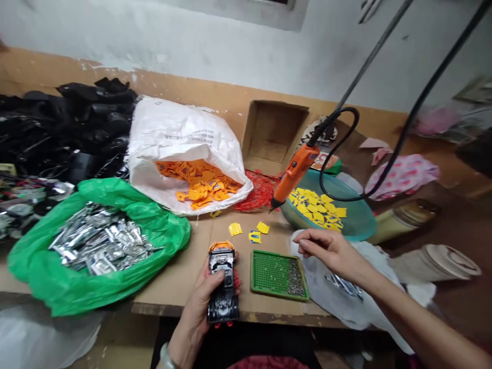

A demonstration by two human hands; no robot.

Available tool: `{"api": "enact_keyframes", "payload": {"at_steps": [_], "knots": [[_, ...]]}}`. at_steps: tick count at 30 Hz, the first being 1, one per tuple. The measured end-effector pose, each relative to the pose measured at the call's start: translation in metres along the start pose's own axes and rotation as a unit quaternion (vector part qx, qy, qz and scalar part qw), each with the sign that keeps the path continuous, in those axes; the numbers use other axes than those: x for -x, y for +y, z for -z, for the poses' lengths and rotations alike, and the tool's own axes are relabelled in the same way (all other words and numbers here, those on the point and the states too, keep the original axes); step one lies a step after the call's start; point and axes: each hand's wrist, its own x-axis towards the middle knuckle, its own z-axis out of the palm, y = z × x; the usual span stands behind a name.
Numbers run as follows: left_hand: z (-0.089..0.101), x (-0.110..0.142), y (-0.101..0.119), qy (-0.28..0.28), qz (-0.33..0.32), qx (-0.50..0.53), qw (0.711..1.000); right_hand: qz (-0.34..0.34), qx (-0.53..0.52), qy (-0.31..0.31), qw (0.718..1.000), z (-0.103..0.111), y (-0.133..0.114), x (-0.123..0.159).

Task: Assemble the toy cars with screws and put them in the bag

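My left hand [198, 297] is wrapped round a toy car [223, 289] with a black and silver body and an orange end, its thumb pressed on top. To the right, my right hand [326, 251] hovers with thumb and fingertips together in a pinch; whatever they hold, if anything, is too small to make out. Below and left of that hand lies a green tray [271, 274] of small holes, with many tiny screws [295, 279] gathered at its right side. An orange electric screwdriver [294, 174] hangs tip down above the table, touched by neither hand.
Several yellow pieces [236, 229] lie on the cardboard-covered table; more fill a teal basin [363, 218]. A white sack [172, 123] holds orange pieces, and a green bag [154, 261] holds silvery parts. Black parts [77, 128] are heaped at left. A cardboard box [272, 133] stands behind.
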Motion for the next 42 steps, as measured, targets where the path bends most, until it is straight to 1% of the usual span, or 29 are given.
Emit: {"api": "enact_keyframes", "payload": {"at_steps": [4,6,10,13,15,16,18,20,21,22,23,25,27,28,29,30,31,32,33,34,35,36,37,39,40,41,42], "knots": [[-0.004,0.001,-0.001,0.017,-0.011,0.01,1.0,0.045,0.042,-0.099,0.993,-0.026,-0.003,-0.021],[-0.004,0.001,-0.002,0.017,-0.01,0.005,1.0,0.085,0.076,-0.129,0.985,-0.039,-0.007,-0.035],[0.001,0.0,-0.003,0.014,-0.012,-0.002,1.0,0.158,0.132,-0.152,0.967,-0.06,-0.018,-0.063],[0.002,0.0,-0.004,0.011,-0.019,-0.011,1.0,0.191,0.144,-0.151,0.959,-0.07,-0.026,-0.075],[-0.001,0.003,-0.005,0.014,-0.035,-0.036,0.999,0.192,0.15,-0.145,0.959,-0.077,-0.029,-0.077],[-0.003,0.005,-0.005,0.021,-0.056,-0.057,0.997,0.183,0.15,-0.145,0.961,-0.08,-0.03,-0.075],[-0.009,0.009,-0.005,0.038,-0.121,-0.121,0.985,0.146,0.124,-0.157,0.969,-0.087,-0.031,-0.068],[-0.012,0.012,-0.004,0.069,-0.2,-0.207,0.955,0.099,0.039,-0.179,0.978,-0.094,-0.032,-0.055],[-0.013,0.013,-0.004,0.085,-0.235,-0.26,0.933,0.074,-0.028,-0.191,0.978,-0.099,-0.033,-0.047],[-0.013,0.013,-0.004,0.097,-0.263,-0.321,0.905,0.049,-0.102,-0.199,0.973,-0.105,-0.033,-0.04],[-0.012,0.013,-0.004,0.109,-0.289,-0.385,0.87,0.026,-0.177,-0.199,0.964,-0.111,-0.034,-0.032],[-0.01,0.012,-0.005,0.122,-0.337,-0.506,0.785,-0.013,-0.299,-0.173,0.938,-0.128,-0.036,-0.019],[-0.009,0.013,-0.008,0.132,-0.37,-0.592,0.704,-0.041,-0.375,-0.111,0.919,-0.146,-0.037,-0.01],[-0.01,0.014,-0.011,0.139,-0.378,-0.621,0.673,-0.052,-0.398,-0.075,0.913,-0.154,-0.036,-0.007],[-0.011,0.015,-0.013,0.145,-0.379,-0.643,0.65,-0.059,-0.416,-0.045,0.906,-0.162,-0.035,-0.005],[-0.012,0.018,-0.016,0.148,-0.376,-0.66,0.633,-0.063,-0.427,-0.021,0.902,-0.168,-0.034,-0.004],[-0.013,0.02,-0.017,0.151,-0.371,-0.671,0.623,-0.063,-0.433,-0.007,0.899,-0.172,-0.033,-0.003],[-0.013,0.023,-0.018,0.15,-0.365,-0.676,0.622,-0.061,-0.436,-0.003,0.898,-0.174,-0.031,-0.004],[-0.013,0.026,-0.018,0.142,-0.359,-0.673,0.631,-0.061,-0.44,-0.004,0.896,-0.174,-0.028,-0.005],[-0.012,0.029,-0.017,0.132,-0.353,-0.66,0.65,-0.064,-0.447,-0.006,0.892,-0.172,-0.026,-0.007],[-0.01,0.031,-0.015,0.125,-0.343,-0.636,0.68,-0.07,-0.455,-0.008,0.887,-0.169,-0.023,-0.009],[-0.009,0.033,-0.011,0.124,-0.327,-0.601,0.718,-0.08,-0.464,-0.013,0.882,-0.165,-0.021,-0.011],[-0.008,0.034,-0.006,0.13,-0.303,-0.556,0.763,-0.09,-0.471,-0.021,0.877,-0.161,-0.019,-0.014],[-0.008,0.034,0.005,0.142,-0.239,-0.449,0.849,-0.106,-0.48,-0.047,0.87,-0.154,-0.016,-0.017],[-0.009,0.034,0.011,0.133,-0.202,-0.395,0.887,-0.11,-0.483,-0.064,0.867,-0.152,-0.015,-0.018],[-0.011,0.033,0.015,0.111,-0.165,-0.342,0.918,-0.112,-0.487,-0.079,0.863,-0.151,-0.015,-0.018],[-0.013,0.032,0.019,0.085,-0.134,-0.296,0.942,-0.112,-0.492,-0.091,0.859,-0.15,-0.016,-0.017]]}}
